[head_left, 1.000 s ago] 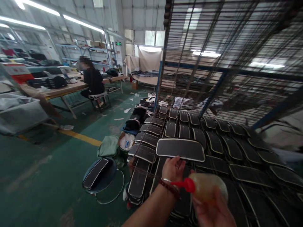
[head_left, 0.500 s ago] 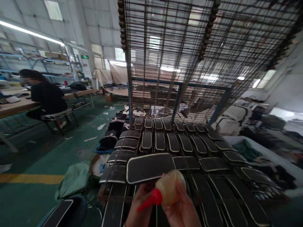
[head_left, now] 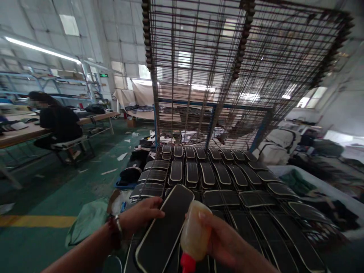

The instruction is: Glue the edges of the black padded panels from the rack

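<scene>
My left hand (head_left: 140, 215) grips the left edge of a long black panel with a pale border (head_left: 165, 231), held lengthways over the rack. My right hand (head_left: 224, 239) holds a yellowish squeeze bottle (head_left: 194, 232) tipped downward, its red nozzle (head_left: 187, 263) pointing at the lower frame edge beside the panel. Beneath both hands lies a wire rack shelf (head_left: 287, 231) covered with several similar black panels (head_left: 208, 173) in rows.
Raised wire shelves (head_left: 227, 68) hang tilted up above the rack on a blue frame (head_left: 210, 129). A person in black (head_left: 57, 121) sits at a long table (head_left: 17, 132) at left. A green cloth (head_left: 88, 220) and scraps lie on the green floor.
The panel has swung from crosswise to lengthways in my left hand. The bottle has tipped over so its red nozzle points down instead of left. The view has steadied.
</scene>
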`<state>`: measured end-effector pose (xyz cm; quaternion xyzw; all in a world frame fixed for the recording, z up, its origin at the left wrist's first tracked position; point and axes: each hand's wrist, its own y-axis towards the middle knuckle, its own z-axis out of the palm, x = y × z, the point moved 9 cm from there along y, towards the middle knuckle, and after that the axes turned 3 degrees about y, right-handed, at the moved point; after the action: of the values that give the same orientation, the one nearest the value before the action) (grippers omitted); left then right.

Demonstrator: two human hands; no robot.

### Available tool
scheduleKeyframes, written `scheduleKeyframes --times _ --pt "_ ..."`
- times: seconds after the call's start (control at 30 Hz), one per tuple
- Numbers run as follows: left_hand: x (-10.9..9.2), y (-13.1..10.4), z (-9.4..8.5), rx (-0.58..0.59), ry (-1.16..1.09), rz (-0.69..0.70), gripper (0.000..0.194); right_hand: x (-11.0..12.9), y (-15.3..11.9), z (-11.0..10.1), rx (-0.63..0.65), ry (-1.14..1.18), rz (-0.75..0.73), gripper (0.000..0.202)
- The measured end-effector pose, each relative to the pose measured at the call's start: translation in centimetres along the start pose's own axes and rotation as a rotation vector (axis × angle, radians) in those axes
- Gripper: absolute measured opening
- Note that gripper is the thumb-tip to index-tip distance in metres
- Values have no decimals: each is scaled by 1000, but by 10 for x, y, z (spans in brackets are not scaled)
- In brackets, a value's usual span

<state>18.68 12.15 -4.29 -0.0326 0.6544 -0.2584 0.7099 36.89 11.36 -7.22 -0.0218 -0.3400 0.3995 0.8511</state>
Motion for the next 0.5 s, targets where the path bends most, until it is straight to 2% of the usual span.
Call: scheduleKeyframes --times 0.1,0.17,0.23,0.37,0.43,0.5 --pt "-6 7 2 -59 23 10 47 4 3 1 -3 -1 -55 60" --pt "-7 5 0 -71 41 33 47 18 -1 -4 -23 11 -147 59" --pt "-8 -2 2 -1 49 55 44 42 -11 -10 -60 11 -263 55" --pt "-14 -23 6 134 78 60 40 105 -42 -21 -209 -51 -563 48" --pt "-17 -32 11 171 92 44 38 132 -58 -21 -285 -94 -715 47" --pt "-18 -38 15 194 104 19 39 149 -70 -16 -318 -136 -822 46"
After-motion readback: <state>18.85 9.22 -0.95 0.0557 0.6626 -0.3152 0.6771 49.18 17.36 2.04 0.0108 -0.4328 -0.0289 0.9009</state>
